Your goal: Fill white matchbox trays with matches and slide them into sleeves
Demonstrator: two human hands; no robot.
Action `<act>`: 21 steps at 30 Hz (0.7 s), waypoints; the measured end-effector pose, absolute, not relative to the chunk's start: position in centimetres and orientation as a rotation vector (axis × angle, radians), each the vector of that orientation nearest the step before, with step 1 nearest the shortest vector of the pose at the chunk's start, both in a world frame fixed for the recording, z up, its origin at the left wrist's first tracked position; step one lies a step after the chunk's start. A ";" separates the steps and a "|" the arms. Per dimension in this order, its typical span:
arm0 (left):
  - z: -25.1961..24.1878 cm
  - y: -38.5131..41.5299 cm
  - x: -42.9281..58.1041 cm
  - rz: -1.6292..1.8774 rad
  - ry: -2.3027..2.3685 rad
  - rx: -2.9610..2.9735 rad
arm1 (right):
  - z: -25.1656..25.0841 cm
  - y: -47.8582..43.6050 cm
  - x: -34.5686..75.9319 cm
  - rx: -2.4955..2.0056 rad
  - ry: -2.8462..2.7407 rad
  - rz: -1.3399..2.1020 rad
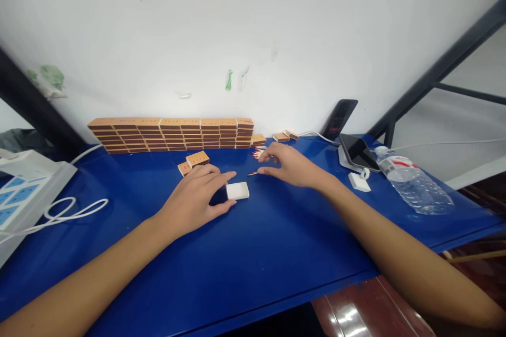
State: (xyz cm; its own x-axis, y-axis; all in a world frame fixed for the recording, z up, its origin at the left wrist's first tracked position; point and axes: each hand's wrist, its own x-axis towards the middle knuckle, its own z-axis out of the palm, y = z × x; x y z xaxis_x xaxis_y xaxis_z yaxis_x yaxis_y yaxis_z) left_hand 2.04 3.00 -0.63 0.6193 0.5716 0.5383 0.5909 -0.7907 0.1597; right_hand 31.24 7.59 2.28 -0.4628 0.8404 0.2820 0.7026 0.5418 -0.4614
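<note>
My left hand (201,189) is around the left end of an empty white matchbox tray (238,190) on the blue table. Its thumb lies at the tray's near edge and another finger at the far left corner; the index finger is raised off it. My right hand (282,163) has thumb and index finger apart, beside a small pile of red-tipped matches (259,152). A single match (252,174) lies by the thumb tip. Behind my left hand are two matchboxes, one (197,158) in plain sight and the other (184,168) partly covered.
A long stacked wall of matchboxes (174,134) stands against the white wall. More matchboxes (281,137) lie right of it. To the right are a phone on a stand (358,151), a white block (359,181) and a plastic bottle (419,181). A power strip (19,197) with white cable (79,210) occupies the left.
</note>
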 end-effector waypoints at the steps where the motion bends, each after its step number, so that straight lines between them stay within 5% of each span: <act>1: -0.7 3.0 2.0 -0.915 -1.000 -2.789 | 1.9 8.1 31.8 -1.283 -2.326 0.427; 21: -0.5 3.0 2.1 -0.924 -0.969 -2.756 | 1.0 6.5 29.2 -1.177 -2.405 0.295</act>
State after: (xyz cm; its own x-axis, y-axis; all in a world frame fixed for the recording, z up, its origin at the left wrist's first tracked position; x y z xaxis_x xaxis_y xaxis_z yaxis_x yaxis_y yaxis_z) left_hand 2.07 3.02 -0.49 0.6187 0.5446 0.5662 0.5916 -0.7972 0.1203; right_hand 29.22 6.51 0.98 -0.5384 0.7892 0.2953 0.6947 0.6141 -0.3746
